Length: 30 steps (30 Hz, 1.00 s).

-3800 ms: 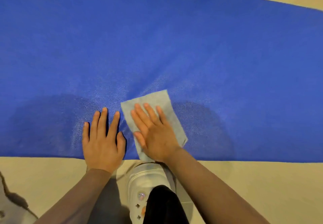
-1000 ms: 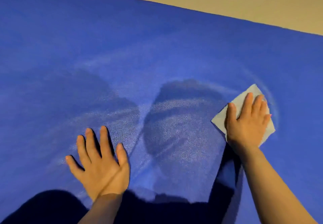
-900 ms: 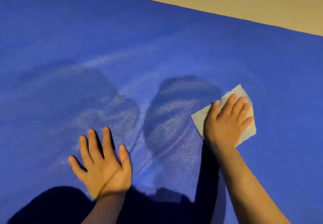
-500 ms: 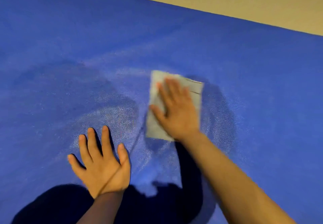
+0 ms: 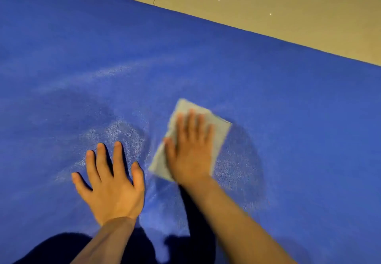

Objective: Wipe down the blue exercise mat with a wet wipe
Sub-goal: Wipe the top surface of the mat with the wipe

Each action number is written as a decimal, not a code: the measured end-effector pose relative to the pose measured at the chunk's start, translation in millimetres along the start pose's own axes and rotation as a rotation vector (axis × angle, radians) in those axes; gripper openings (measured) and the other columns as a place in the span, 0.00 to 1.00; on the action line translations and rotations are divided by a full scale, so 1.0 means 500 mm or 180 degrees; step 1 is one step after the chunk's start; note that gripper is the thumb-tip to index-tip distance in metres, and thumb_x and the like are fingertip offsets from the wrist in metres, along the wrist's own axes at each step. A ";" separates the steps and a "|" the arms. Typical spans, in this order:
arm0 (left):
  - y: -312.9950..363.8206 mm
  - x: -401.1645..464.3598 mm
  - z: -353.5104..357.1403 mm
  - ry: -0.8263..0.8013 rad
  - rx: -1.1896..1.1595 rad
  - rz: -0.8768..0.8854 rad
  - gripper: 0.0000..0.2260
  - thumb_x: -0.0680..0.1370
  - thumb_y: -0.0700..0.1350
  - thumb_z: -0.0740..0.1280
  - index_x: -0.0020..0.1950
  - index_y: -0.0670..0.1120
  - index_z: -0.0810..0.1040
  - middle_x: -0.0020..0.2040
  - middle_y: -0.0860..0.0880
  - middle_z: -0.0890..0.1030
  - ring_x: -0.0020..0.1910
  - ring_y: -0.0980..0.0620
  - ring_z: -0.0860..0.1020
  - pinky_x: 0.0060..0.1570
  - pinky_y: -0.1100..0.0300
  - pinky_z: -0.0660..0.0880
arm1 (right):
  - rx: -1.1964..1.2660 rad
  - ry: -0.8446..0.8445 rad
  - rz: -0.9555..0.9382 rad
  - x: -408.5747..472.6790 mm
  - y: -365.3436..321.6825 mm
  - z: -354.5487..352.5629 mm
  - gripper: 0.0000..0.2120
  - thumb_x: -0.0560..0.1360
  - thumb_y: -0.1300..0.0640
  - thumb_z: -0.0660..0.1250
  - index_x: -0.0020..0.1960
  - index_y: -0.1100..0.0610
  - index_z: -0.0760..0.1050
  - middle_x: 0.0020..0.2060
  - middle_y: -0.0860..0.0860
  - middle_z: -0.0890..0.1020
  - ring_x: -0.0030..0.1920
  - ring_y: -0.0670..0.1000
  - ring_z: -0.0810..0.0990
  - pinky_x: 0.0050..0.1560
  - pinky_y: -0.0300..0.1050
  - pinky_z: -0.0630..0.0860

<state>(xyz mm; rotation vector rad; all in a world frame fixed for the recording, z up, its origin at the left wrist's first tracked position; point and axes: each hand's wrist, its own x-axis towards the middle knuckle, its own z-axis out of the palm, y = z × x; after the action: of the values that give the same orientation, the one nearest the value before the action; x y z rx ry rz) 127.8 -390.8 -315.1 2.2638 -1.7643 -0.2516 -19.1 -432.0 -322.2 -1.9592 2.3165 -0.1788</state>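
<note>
The blue exercise mat (image 5: 288, 102) fills nearly the whole view, with shiny damp streaks across its middle. A pale grey wet wipe (image 5: 218, 133) lies flat on the mat near the centre. My right hand (image 5: 191, 152) presses on it with straight fingers, blurred by motion, and covers most of the wipe. My left hand (image 5: 111, 183) rests flat on the mat with fingers spread, just left of the wipe.
Beige tiled floor (image 5: 268, 1) shows beyond the mat's far edge at the top right, with one tile joint. Dark shadows of my arms and body fall on the mat along the bottom edge.
My right hand slid the wipe from the right side of the mat leftward to the middle, then back toward me and next to my left hand. My left hand has stayed planted.
</note>
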 end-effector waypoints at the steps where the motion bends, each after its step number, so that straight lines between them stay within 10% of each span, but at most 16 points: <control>1: -0.001 -0.002 0.000 0.0023 0.0009 0.0022 0.27 0.78 0.55 0.53 0.74 0.45 0.69 0.76 0.39 0.65 0.77 0.41 0.57 0.72 0.33 0.47 | 0.0091 -0.0107 -0.0504 -0.010 -0.023 0.001 0.29 0.79 0.44 0.52 0.74 0.58 0.66 0.73 0.61 0.67 0.74 0.65 0.63 0.72 0.64 0.52; 5: -0.007 -0.002 0.004 -0.0023 0.0003 -0.0012 0.27 0.78 0.55 0.53 0.75 0.46 0.69 0.77 0.40 0.64 0.78 0.42 0.56 0.72 0.33 0.47 | 0.0314 -0.0181 -0.0917 -0.042 0.098 -0.017 0.28 0.80 0.40 0.53 0.76 0.53 0.65 0.76 0.54 0.63 0.77 0.55 0.59 0.75 0.59 0.54; 13: 0.002 -0.007 0.001 -0.0125 0.0077 -0.0107 0.28 0.77 0.56 0.53 0.75 0.47 0.69 0.77 0.41 0.63 0.78 0.43 0.56 0.73 0.35 0.46 | 0.0167 -0.0287 0.2062 -0.081 0.227 -0.064 0.40 0.75 0.34 0.40 0.80 0.56 0.49 0.79 0.57 0.50 0.79 0.60 0.47 0.74 0.66 0.45; 22: -0.004 0.000 0.006 0.0098 0.0191 0.0063 0.28 0.77 0.55 0.54 0.74 0.44 0.71 0.76 0.39 0.66 0.76 0.40 0.60 0.71 0.34 0.49 | 0.0014 -0.0458 -0.2023 0.227 -0.085 0.013 0.29 0.79 0.37 0.54 0.77 0.49 0.61 0.77 0.50 0.60 0.78 0.54 0.56 0.76 0.60 0.47; 30: -0.007 -0.002 0.009 0.0095 0.0143 0.0114 0.28 0.77 0.55 0.54 0.74 0.45 0.70 0.76 0.40 0.65 0.76 0.39 0.61 0.71 0.33 0.50 | 0.0008 -0.0464 0.1141 0.208 0.324 -0.082 0.32 0.81 0.36 0.45 0.81 0.49 0.46 0.80 0.51 0.47 0.79 0.51 0.45 0.77 0.58 0.44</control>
<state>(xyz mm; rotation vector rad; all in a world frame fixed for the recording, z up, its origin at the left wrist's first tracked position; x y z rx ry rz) 129.2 -389.5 -320.4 2.2523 -1.8109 -0.1719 -200.6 -506.8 -307.0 -1.4649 2.5117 -0.0083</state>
